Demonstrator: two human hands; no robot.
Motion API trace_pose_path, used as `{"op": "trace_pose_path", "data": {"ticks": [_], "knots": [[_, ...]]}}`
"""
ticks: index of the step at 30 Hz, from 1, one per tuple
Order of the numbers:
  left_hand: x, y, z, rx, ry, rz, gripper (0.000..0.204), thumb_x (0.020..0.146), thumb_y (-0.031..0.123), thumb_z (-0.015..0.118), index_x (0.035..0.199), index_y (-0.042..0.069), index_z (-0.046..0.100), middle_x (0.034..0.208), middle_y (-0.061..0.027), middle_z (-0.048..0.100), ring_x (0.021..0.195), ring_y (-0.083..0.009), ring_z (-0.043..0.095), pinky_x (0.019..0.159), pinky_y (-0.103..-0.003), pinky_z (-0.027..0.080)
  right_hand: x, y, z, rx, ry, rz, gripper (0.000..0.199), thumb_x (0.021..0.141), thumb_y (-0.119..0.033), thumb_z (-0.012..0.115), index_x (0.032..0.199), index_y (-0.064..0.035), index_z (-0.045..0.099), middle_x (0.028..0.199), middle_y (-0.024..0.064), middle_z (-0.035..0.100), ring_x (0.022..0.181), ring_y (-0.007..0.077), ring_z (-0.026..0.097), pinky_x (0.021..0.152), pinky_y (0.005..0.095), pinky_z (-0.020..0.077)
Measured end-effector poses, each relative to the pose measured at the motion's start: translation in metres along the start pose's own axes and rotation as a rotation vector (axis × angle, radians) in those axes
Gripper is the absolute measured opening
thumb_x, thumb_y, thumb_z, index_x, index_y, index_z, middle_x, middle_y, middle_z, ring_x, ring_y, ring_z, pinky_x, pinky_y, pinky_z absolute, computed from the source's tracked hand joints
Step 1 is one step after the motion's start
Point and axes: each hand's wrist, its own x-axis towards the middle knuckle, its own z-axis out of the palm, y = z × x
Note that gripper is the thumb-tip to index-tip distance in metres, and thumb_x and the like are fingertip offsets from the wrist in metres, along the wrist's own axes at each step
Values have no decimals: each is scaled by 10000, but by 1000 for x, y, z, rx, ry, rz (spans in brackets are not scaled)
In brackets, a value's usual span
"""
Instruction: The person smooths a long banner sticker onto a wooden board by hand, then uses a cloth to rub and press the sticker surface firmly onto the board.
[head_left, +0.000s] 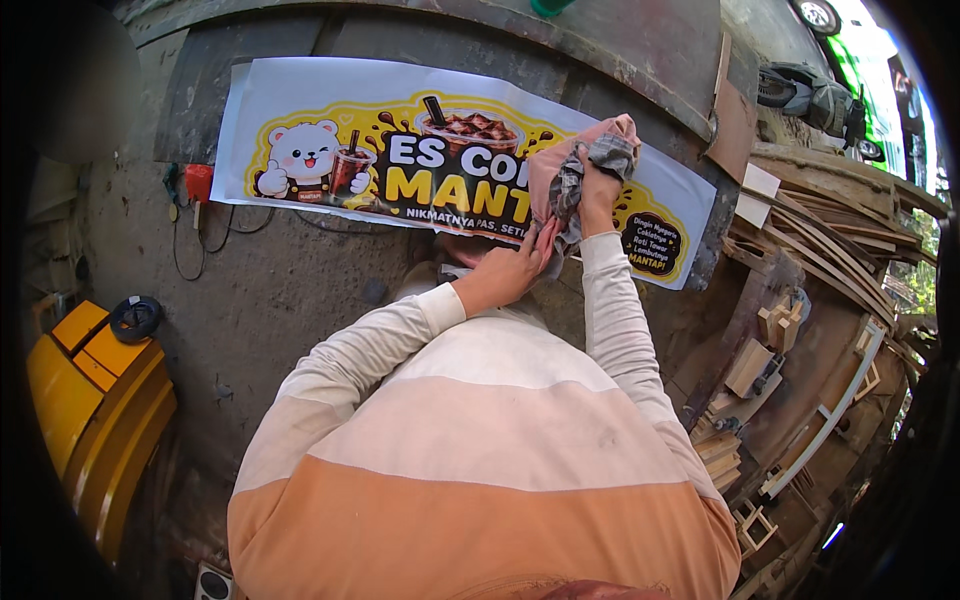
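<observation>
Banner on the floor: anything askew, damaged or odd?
The banner lies flat on the stained concrete floor, with no tear or crease showing. Its middle right is hidden by the crumpled cloth gripped in the right hand, with the left hand at the cloth's lower end. Wood offcuts lie scattered on the right.

One printed banner (300, 110) lies across the upper middle of the frame, and on it are one cartoon bear (300, 155) and two pictured drink cups (347, 168). One bunched cloth (580, 170) sits right of centre over the banner, with two hands on it: the left hand (515, 265) below and the right hand (597, 190) above. One yellow cabinet (90, 410) stands at the lower left, with one black tape roll (134, 318) on top. One red tool (198, 183) rests at the banner's left end. The wooden offcuts at the right are too many and too jumbled to count.
</observation>
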Motion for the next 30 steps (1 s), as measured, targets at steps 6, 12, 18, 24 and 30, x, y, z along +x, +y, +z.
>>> {"op": "trace_pose_path", "data": {"ticks": [6, 12, 18, 24, 30], "knots": [[-5, -3, 8, 39, -103, -2, 532, 821, 126, 647, 1276, -134, 554, 1471, -477, 363, 581, -380, 693, 513, -432, 571, -47, -21, -25, 38, 67, -206, 951, 787, -112, 895, 1556, 13, 349, 1544, 110, 473, 1344, 211, 479, 1148, 307, 350], [7, 1, -6, 4, 30, -8, 350, 837, 176, 658, 1064, -88, 620, 1369, -478, 478, 616, -358, 708, 517, -419, 566, 10, -43, 26, -407, -62, -196, 821, 811, -206, 891, 1468, 31, 458, 1433, 123, 567, 1293, 262, 524, 1121, 321, 371], [1, -3, 2, -38, -36, 18, 348, 821, 167, 680, 1063, -77, 623, 1305, -441, 541, 670, -357, 723, 565, -426, 576, -64, -65, -41, -5, -64, -353, 823, 820, -254, 877, 1498, -28, 470, 1470, 163, 545, 1310, 299, 529, 1104, 359, 404], [-1, 5, 2, -64, 15, -4, 410, 855, 252, 686, 1097, -73, 624, 1323, -425, 540, 656, -378, 712, 562, -427, 579, -12, -59, 20, 144, -259, -282, 819, 790, -135, 894, 1460, 24, 452, 1411, 107, 560, 1208, 241, 544, 1097, 349, 402], [-2, -3, 1, -116, 15, -52, 358, 854, 198, 647, 1109, -50, 607, 1355, -400, 534, 620, -386, 697, 573, -436, 578, -46, -81, -41, -415, -156, -674, 975, 755, -75, 862, 1574, -14, 339, 1555, 153, 424, 1423, 298, 423, 1191, 357, 331]]}}
